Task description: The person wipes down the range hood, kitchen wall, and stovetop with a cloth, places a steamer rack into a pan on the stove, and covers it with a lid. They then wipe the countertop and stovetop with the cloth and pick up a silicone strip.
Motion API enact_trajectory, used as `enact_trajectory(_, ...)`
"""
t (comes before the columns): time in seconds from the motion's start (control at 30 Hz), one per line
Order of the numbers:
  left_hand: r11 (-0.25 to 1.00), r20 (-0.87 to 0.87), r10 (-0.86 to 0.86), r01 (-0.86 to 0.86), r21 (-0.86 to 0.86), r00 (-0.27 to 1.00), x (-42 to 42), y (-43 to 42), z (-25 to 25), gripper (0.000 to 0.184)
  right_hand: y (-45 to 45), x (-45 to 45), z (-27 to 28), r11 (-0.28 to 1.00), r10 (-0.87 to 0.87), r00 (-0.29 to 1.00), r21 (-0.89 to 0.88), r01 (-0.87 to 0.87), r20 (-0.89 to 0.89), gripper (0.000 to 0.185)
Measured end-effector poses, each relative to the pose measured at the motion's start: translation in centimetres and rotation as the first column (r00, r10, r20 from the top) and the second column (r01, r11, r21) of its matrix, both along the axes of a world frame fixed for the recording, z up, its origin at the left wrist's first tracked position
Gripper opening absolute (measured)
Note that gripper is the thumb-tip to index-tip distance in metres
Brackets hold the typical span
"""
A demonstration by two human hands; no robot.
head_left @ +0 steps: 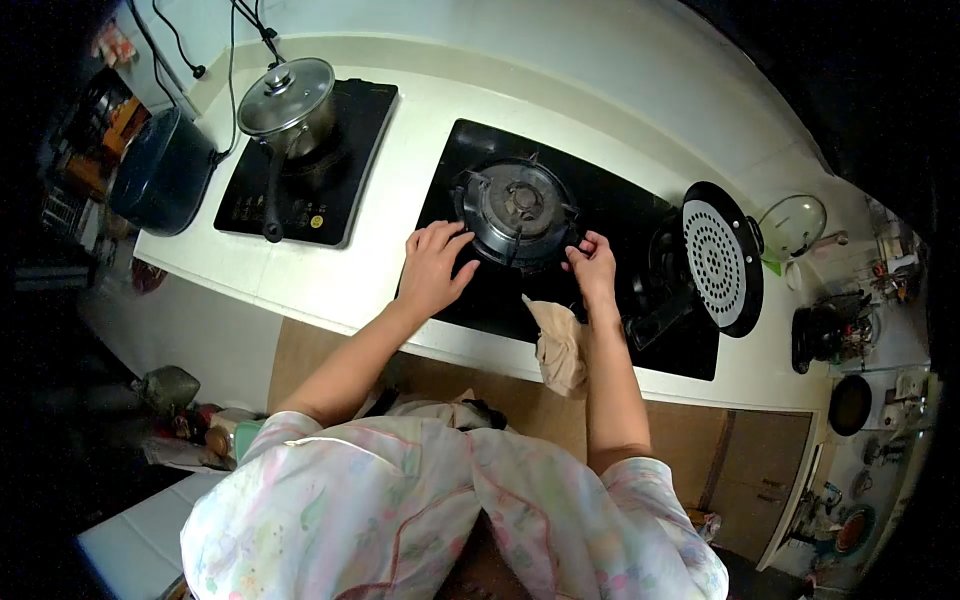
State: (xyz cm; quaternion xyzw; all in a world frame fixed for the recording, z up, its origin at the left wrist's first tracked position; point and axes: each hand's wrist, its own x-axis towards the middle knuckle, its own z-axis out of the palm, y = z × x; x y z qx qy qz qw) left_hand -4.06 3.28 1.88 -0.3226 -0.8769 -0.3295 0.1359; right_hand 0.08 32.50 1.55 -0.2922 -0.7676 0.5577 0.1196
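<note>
A gas burner (522,198) with a black pan support (490,245) around it sits in the black glass hob (480,305). My left hand (435,265) is at the support's left front edge, fingers spread and thumb apart. At the right front edge, my right hand (592,268) has its fingers curled together close to the support; whether they grip it or something small, I cannot make out. Below my right hand, a crumpled beige cloth (560,345) hangs over the counter's front edge, beside my right forearm.
Right on the hob, a black frying pan with a perforated white disc (715,265) stands tilted. A glass lid (793,226) is behind it. At left, a lidded saucepan (300,120) stands on an induction cooker (330,200), handle toward me. A dark bin (163,170) is farther left.
</note>
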Motion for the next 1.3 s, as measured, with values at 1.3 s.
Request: enact_trajectory(1.3, 0.819, 0.362, 0.024, -0.226, 0.527, 0.932, -1.0, -1.8, -1.0, 0.033, -17.7, -3.2, 1.8, 0.763, 0.391, 0.893, 0.622, -0.177, -0.225, 0.03)
